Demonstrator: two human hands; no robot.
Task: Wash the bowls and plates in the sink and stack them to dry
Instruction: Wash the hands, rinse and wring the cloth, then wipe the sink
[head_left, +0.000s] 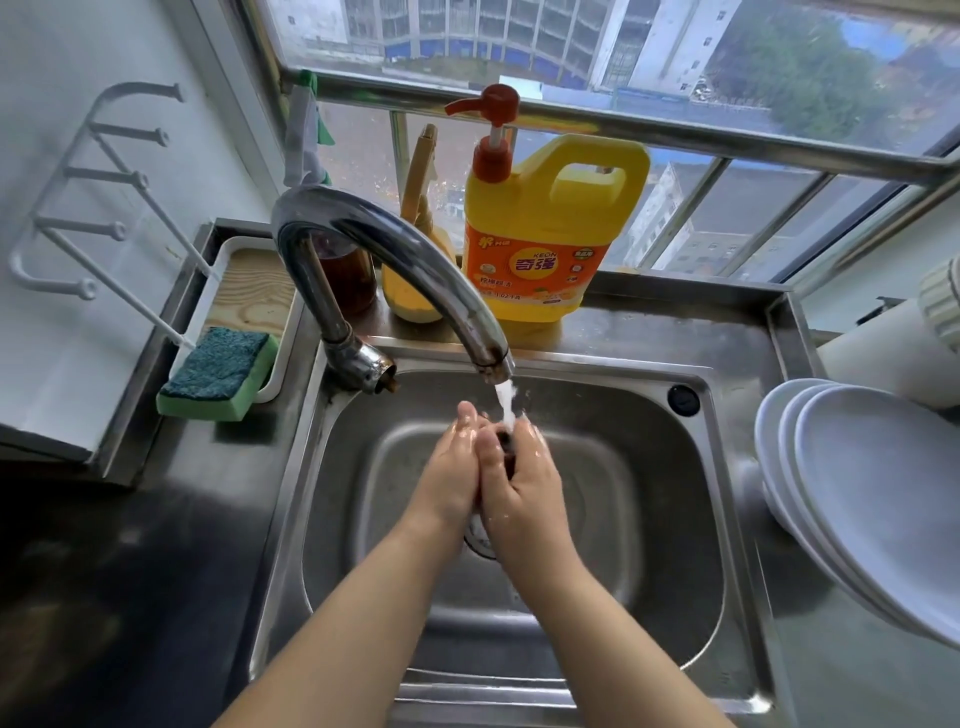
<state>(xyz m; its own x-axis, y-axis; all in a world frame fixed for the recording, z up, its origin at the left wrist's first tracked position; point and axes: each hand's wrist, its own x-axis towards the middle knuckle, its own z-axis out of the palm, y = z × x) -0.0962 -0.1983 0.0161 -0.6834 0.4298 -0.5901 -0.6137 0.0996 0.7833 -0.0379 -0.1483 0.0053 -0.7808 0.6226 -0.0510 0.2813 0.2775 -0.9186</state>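
A steel counter runs under a window that looks out on buildings. At centre the sink lies below the tap, whose water falls on both hands. The left hand and right hand press together palm to palm over the drain, fingers fairly straight, wet, holding nothing. At right edge, white plates lean stacked beside the sink. Upper centre stands a yellow soap jug with a red pump. At left a green sponge lies on a tray, below a white wall rack.
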